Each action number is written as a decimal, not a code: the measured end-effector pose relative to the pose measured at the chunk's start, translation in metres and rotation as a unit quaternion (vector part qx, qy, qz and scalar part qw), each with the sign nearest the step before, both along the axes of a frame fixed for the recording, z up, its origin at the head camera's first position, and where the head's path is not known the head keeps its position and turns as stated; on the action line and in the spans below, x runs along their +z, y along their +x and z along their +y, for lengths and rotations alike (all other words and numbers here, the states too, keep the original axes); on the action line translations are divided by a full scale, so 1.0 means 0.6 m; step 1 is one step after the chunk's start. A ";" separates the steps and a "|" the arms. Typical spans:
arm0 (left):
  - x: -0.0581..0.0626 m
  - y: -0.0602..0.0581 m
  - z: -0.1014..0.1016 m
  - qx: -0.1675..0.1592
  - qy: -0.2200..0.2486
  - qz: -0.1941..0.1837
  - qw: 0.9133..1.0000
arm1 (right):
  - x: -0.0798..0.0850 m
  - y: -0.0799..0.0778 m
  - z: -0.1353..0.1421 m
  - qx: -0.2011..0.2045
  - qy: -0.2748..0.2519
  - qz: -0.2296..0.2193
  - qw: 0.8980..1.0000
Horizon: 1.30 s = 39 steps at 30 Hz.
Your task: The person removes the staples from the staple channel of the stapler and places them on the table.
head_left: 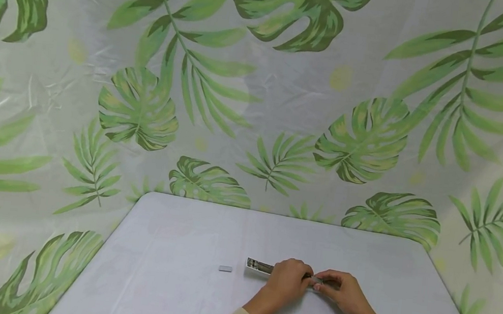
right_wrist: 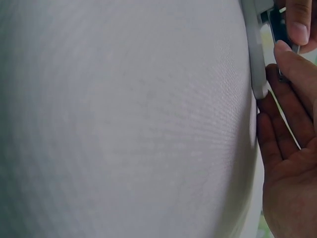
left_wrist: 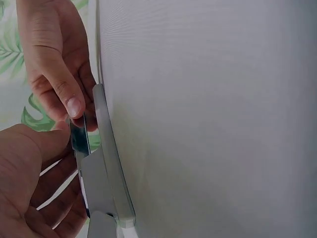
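Note:
A grey-white stapler (head_left: 260, 266) stands low over the table, its far-left end showing past the hands. My left hand (head_left: 286, 279) holds it around the middle, covering much of it. At its right end, my right hand (head_left: 343, 289) pinches the dark metal magazine rail (left_wrist: 78, 138) between thumb and fingers, close to the left fingertips. The long pale base (left_wrist: 111, 153) runs along the tabletop in the left wrist view. From the right wrist, the right thumb (right_wrist: 292, 62) lies against the rail with the other fingers beneath. Whether staples are between these fingertips I cannot tell.
A small grey staple strip (head_left: 225, 268) lies on the white-covered table (head_left: 165, 281), left of the stapler. Behind the table hangs a leaf-patterned curtain (head_left: 293, 110), which meets its far edge.

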State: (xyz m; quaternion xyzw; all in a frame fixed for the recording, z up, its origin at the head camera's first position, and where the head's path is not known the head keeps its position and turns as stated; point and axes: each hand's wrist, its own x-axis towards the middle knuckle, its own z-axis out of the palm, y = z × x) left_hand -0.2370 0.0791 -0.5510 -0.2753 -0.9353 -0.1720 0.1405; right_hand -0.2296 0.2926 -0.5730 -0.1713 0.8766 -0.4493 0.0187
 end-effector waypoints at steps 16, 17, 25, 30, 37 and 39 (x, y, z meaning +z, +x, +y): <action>-0.005 -0.004 -0.027 -0.034 0.056 -0.043 0.997 | -0.004 0.002 -0.004 -0.011 0.011 -0.011 1.000; -0.004 -0.004 -0.029 -0.036 0.059 -0.046 0.997 | -0.004 0.003 -0.003 -0.012 0.013 -0.014 1.000; -0.002 -0.007 -0.043 -0.045 0.073 -0.045 0.995 | 0.001 0.000 -0.003 -0.029 0.011 -0.028 0.999; -0.002 -0.008 -0.054 -0.052 0.078 -0.047 0.994 | 0.000 -0.001 -0.005 -0.031 0.013 -0.027 0.999; 0.008 -0.007 -0.077 -0.053 0.109 -0.059 0.991 | 0.003 -0.001 -0.006 -0.033 0.014 -0.033 0.999; 0.010 -0.007 -0.084 -0.053 0.112 -0.056 0.991 | 0.003 -0.001 -0.007 -0.033 0.015 -0.033 0.999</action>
